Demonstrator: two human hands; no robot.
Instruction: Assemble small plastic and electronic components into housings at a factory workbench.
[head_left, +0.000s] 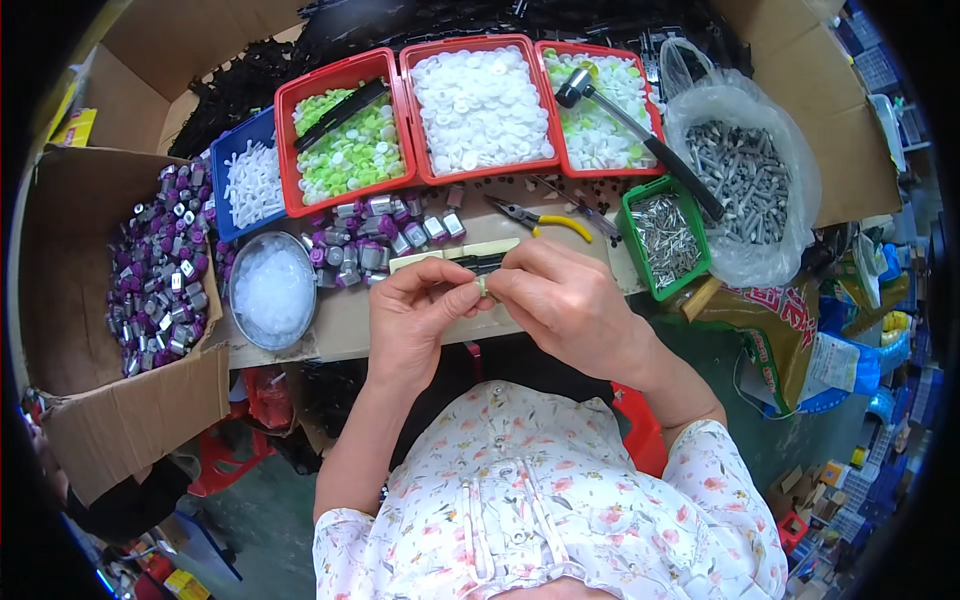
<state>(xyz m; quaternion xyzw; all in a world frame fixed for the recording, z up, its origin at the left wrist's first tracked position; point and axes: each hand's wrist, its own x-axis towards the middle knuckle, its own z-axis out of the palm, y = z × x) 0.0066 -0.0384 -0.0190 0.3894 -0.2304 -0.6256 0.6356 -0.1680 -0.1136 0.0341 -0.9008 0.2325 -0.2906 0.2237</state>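
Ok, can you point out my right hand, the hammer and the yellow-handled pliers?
Right hand [567,290]: head view, on the back of the hand.
Hammer [660,153]: head view, on the upper end of its black grip.
Pliers [543,218]: head view, on the yellow handle close to the pivot.

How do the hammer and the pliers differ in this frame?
Colour: the hammer has a dark grip; the pliers have yellow handles.
Size: the hammer looks longer than the pliers.
Place: the hammer lies across the right-hand red tray, its grip past the rim; the pliers lie on the worktop.
Shared: both are tools, and neither is in the left hand or right hand.
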